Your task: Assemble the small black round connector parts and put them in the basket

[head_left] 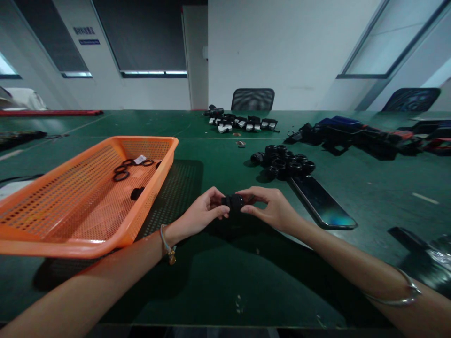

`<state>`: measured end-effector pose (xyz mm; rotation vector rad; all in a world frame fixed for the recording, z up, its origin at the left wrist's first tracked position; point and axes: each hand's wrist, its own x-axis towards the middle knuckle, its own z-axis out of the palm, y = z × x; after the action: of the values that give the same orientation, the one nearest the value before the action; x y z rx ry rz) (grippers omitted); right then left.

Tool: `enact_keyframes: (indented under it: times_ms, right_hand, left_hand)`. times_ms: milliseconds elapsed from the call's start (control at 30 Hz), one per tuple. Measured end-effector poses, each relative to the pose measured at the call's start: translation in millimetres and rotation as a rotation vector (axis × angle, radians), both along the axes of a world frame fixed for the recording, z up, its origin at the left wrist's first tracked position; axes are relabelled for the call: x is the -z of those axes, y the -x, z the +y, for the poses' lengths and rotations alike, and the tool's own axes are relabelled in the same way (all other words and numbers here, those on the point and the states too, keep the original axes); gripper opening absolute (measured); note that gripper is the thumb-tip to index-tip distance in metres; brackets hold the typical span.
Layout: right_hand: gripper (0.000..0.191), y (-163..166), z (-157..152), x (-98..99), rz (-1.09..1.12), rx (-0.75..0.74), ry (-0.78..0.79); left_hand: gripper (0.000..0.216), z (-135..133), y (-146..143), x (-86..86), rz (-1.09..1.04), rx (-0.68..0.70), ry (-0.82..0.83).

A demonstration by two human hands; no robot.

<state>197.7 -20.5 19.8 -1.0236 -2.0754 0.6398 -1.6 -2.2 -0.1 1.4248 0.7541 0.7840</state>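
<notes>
2 hands are seen at work over the green table [218,295], and between them a small black piece [233,203] is gripped from both ends! Its left end is pinched by the thumb and fingers of the left hand [204,206]; its right end is pinched just as neatly by the right hand [269,206]. The piece is held near the middle of the view, in front of the wearer, with the fingertips of the 2 hands kept close together. Its finer details are lost in the dark.

Off to the left, a long orange basket [81,249] is set on the table, and in it are seen several black rings [121,176], a white tag [140,159] lying by them, and a black lump [136,193] near the right wall.

Beyond the right hand, a pile of black round parts [291,162] is heaped, with a phone [322,202] laid face up just beside it, tilted toward the lower right. Farther back, black pieces with white patches [243,123] are grouped, and to the right a long heap of dark items [352,134] is spread. Behind the far edge, 2 chair backs [252,99] are glimpsed.
</notes>
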Motion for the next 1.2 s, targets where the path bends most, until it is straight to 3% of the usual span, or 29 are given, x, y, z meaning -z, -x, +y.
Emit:
enact_keyframes:
  times_ms: [500,700,867,1200]
  right_hand:
    - [0.033,-2.3,-2.3,-6.2,-0.158,-0.051,-0.091]
    - [0.049,-1.8,-1.4,-1.3,-0.121,-0.005,-0.061]
    - [0.033,-0.7,-2.4,-4.1,-0.149,-0.005,-0.053]
    - [0.032,-1.0,-3.2,-6.5,-0.146,0.002,0.001]
  left_hand:
    - [0.036,3.1,-1.2,1.9,-0.035,0.008,0.021]
    - [0.037,3.0,-0.9,1.0,-0.033,0.013,0.021]
    - [0.038,4.0,-0.8,2.5,-0.028,0.018,0.011]
    - [0.035,0.8,-1.1,0.2,-0.02,0.013,-0.004]
